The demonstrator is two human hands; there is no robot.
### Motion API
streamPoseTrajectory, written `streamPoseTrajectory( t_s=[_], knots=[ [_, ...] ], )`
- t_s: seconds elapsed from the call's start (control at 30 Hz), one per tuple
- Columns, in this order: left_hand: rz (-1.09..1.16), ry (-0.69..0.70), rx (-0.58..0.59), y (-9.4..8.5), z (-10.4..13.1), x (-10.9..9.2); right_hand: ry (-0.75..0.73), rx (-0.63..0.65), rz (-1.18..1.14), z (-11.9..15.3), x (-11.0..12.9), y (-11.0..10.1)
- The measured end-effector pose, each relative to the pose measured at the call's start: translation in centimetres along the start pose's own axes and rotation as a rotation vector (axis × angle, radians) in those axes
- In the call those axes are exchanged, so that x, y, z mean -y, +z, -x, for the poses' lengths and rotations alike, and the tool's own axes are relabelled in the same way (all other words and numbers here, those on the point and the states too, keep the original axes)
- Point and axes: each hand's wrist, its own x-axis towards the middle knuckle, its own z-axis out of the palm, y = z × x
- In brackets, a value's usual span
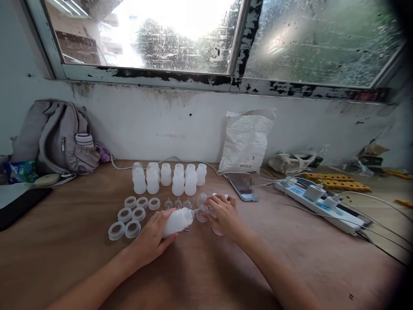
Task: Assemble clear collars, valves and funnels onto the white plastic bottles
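My left hand (155,234) is wrapped round a frosted white baby bottle (176,222), which lies tilted with its clear nipple end pointing right. My right hand (225,214) reaches over a group of clear domed caps (202,199), its fingers and thumb curled about one clear cap (212,212) that they partly hide. Clear nipples (178,202) stand in a row behind the held bottle. Left of them lie several translucent screw rings (124,214). Farther back, several white bottles (178,181) stand upright; the front left one (139,178) carries a clear top.
A grey backpack (54,133) leans on the wall at left, near a black phone-like slab (22,209). At the back stand a white plastic mailer bag (245,142) and a phone (243,187). A power strip (319,204) with cables lies right, beside yellow perforated strips (342,183).
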Motion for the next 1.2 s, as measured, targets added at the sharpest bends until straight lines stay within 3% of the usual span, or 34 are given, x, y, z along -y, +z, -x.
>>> streamPoseTrajectory(
  t_s=[0.13, 0.23, 0.3, 0.43, 0.77, 1.0, 1.2],
  knots=[
    [-0.018, 0.011, -0.005, 0.0, 0.0, -0.2, 0.147, -0.176, -0.251, -0.3, -0.4, -1.2],
    [-0.053, 0.007, -0.014, 0.0, 0.1, -0.2, 0.276, -0.333, -0.605, -0.5, -0.6, -2.4],
    [-0.066, -0.003, -0.024, 0.1, 0.1, -0.1, 0.343, -0.353, -0.846, -0.5, -0.4, -2.9],
    [-0.069, -0.025, -0.066, 0.3, 0.2, 0.1, 0.357, -0.284, -1.088, -0.1, 1.3, -2.7],
    [-0.082, 0.005, -0.103, 0.1, 0.5, 0.1, 0.365, -0.033, -1.210, 1.8, 5.1, -0.5],
    [0.003, 0.069, -0.034, 0.0, 0.4, -0.7, 0.546, 0.021, -1.493, 3.1, 6.0, 2.2],
    [-0.018, 0.099, -0.054, 0.8, -0.3, -0.5, 0.615, 0.102, -1.643, 2.8, 5.4, 3.5]
  ],
)
